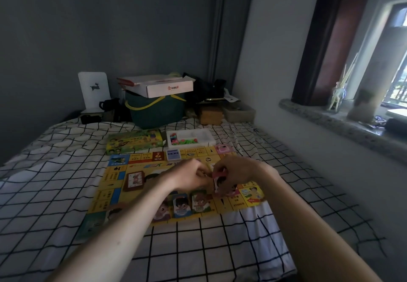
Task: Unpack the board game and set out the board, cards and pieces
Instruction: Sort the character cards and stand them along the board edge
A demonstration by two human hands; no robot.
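Yellow game board [114,178] lies flat on checked bedding, under both hands. Right hand [236,172] grips a red-topped card pack [220,181]; left hand [191,175], fingers curled, pinches at its upper edge. Tray of coloured pieces [190,138] sits beyond the hands; green game box [135,141] beyond-left.

1. The room is dim; daylight enters only from the window [394,65] on the right.
2. The grey wall [110,28] lies in shadow.
3. Wide-angle bending curves the edges.
4. The forearms and nearest bedsheet [198,248] are blurred.
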